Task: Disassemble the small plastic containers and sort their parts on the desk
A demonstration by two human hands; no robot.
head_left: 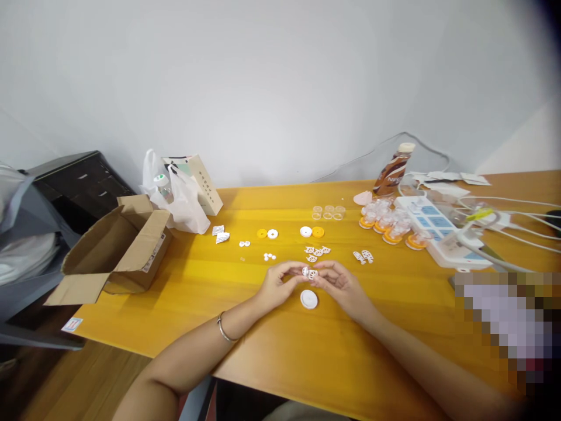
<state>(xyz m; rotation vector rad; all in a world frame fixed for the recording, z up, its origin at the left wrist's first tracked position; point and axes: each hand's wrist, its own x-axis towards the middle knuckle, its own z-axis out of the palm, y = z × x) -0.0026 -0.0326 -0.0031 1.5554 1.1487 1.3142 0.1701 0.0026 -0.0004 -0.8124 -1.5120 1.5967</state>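
My left hand (279, 285) pinches a small white round plastic piece (305, 271) between thumb and fingers. Right beside it, my right hand (344, 289) grips a white openwork plastic piece (312, 274); the two pieces touch or nearly touch. Just below the fingertips, a white round disc (309, 299) lies on the table. Beyond the hands are several white fan-shaped openwork pieces (324, 250), and further right two flat white slotted pieces (367, 256). Small white round bits (269, 256) sit to the left.
White and orange discs (318, 232) and clear rings (328, 213) lie further back. To the right are clear-and-orange assemblies (393, 232), a power strip (432, 228) with cables and a brown bottle (393, 171). A cardboard box (144, 251), foil packets (222, 237) and plastic bag (188, 204) are left.
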